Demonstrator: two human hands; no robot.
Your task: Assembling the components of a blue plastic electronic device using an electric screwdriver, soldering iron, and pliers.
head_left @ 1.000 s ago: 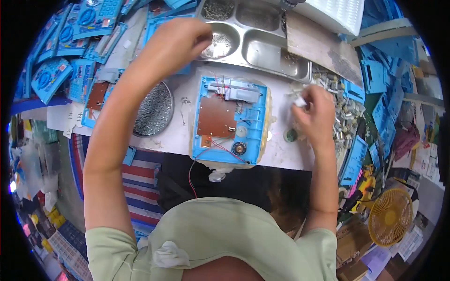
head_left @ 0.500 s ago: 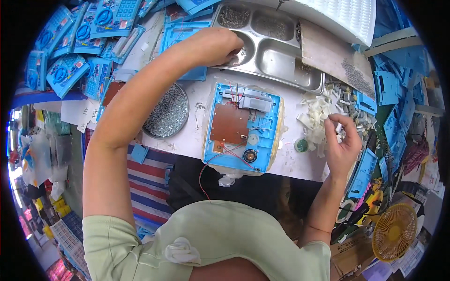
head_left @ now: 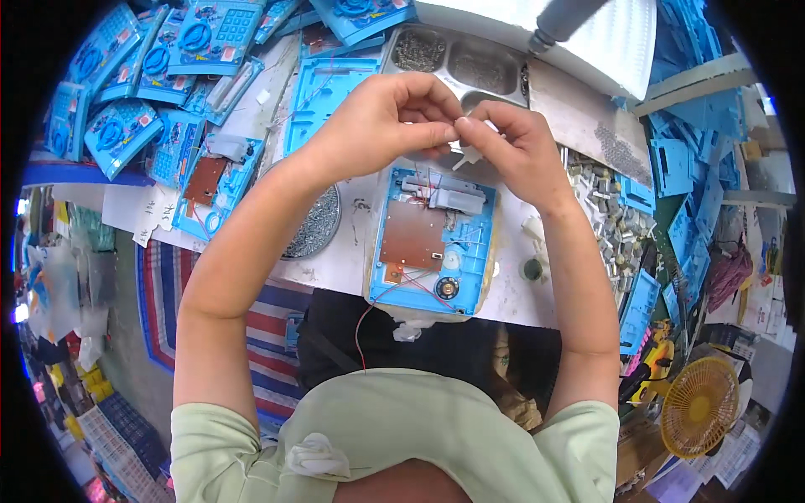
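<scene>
My left hand and my right hand meet fingertip to fingertip above the far edge of an open blue plastic case. Small white plastic pieces stick out from the fingers of my right hand. My left fingers are pinched together; what lies between them is too small or hidden to name. Inside the case sit a brown circuit board, a grey battery box, a small round speaker and thin red wires. Behind my hands stands a steel compartment tray, partly covered by them.
A round dish of small screws is partly behind my left forearm. White and grey small parts are heaped at the right. Blue cases pile up at the far left. A dark cylindrical tool hangs at the top. A yellow fan stands lower right.
My left hand has left the steel tray and come nearer. My right hand has moved from the white parts heap up and left, bringing white pieces to meet my left fingers.
</scene>
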